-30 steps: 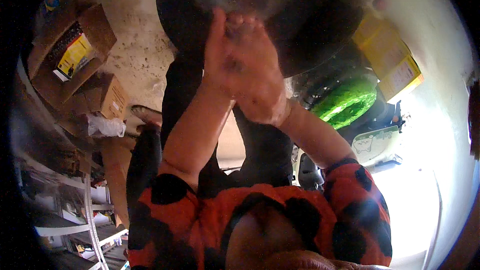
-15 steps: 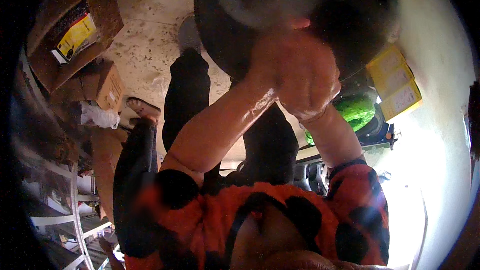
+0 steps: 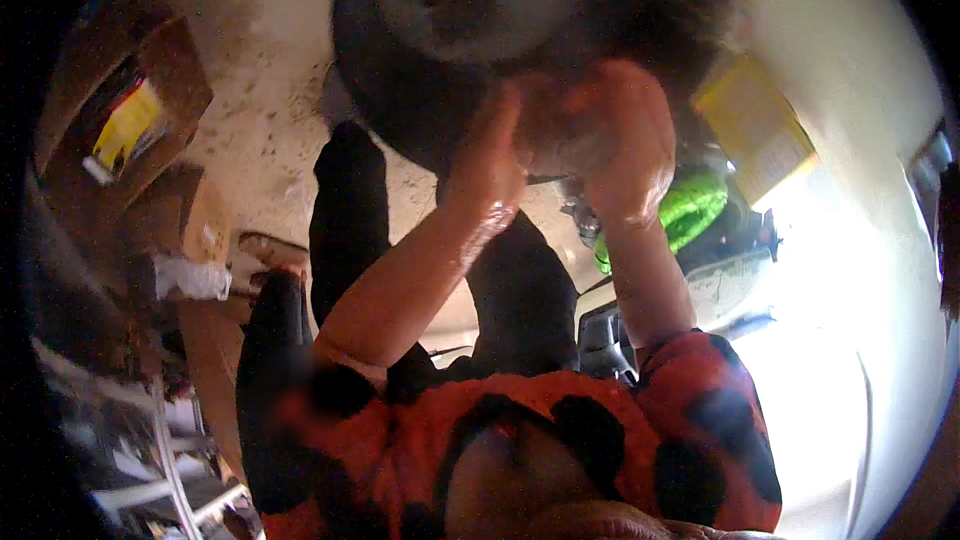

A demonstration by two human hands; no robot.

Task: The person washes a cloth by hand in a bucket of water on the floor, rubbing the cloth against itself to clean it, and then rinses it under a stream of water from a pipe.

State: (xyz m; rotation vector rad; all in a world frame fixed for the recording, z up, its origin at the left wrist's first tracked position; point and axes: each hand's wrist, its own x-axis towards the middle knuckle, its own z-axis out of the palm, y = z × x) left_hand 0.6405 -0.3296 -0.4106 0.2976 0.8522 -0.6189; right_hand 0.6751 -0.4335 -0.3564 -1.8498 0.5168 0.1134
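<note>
My left hand [image 3: 492,155] and my right hand [image 3: 630,135] are held facing each other over the near rim of a large dark round tub [image 3: 385,105]. The skin of both wrists shines as if wet. Motion smears the fingers, and a brownish blur lies between the hands, so I cannot make out whether they hold anything. A paler, cloudy round area with a dark patch shows inside the tub; what it is stays unclear.
At the left stand an open cardboard box [image 3: 185,70] with a yellow package [image 3: 125,125] in it and another carton [image 3: 205,225]. A yellow box [image 3: 755,125] and a bright green item [image 3: 695,205] lie right of the tub. Another person's foot [image 3: 275,252] is at left.
My hands were pressed together, one over the other; now they have parted side by side. The tub and surroundings have shifted somewhat leftward in view.
</note>
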